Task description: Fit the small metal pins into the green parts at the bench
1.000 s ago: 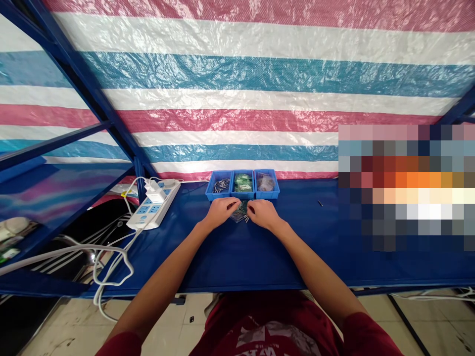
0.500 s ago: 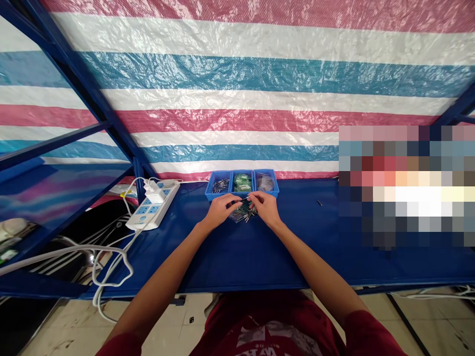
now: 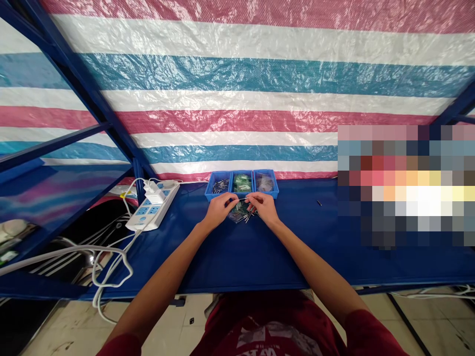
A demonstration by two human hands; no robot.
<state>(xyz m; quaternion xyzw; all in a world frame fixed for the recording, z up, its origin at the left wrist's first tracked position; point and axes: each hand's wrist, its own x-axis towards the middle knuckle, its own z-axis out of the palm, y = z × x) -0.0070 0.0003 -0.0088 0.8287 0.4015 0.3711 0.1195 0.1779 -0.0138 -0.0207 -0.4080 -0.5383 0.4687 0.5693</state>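
Note:
Between my two hands runs a thin rod-like piece [image 3: 243,199], pinched at its left end by my left hand [image 3: 219,209] and at its right end by my right hand [image 3: 264,207]. Both hands are closed at the fingertips. Beneath them on the blue table lies a pile of small metal rods and clear plastic [image 3: 245,215]. Just behind stand three joined blue bins: the left bin [image 3: 208,192] holds dark and silver rods, the middle one green packets [image 3: 242,183], the right one clear plastic bags [image 3: 264,183].
A white power strip [image 3: 152,210] with plugs and cables lies at the left of the table [image 3: 297,257]. One small dark piece [image 3: 319,202] sits to the right. Blue frame posts [image 3: 137,180] rise at the left; the far right is pixelated.
My left hand has shifted very slightly left, and a little more of the thin piece shows between my fingertips. The bins and the pile are unchanged.

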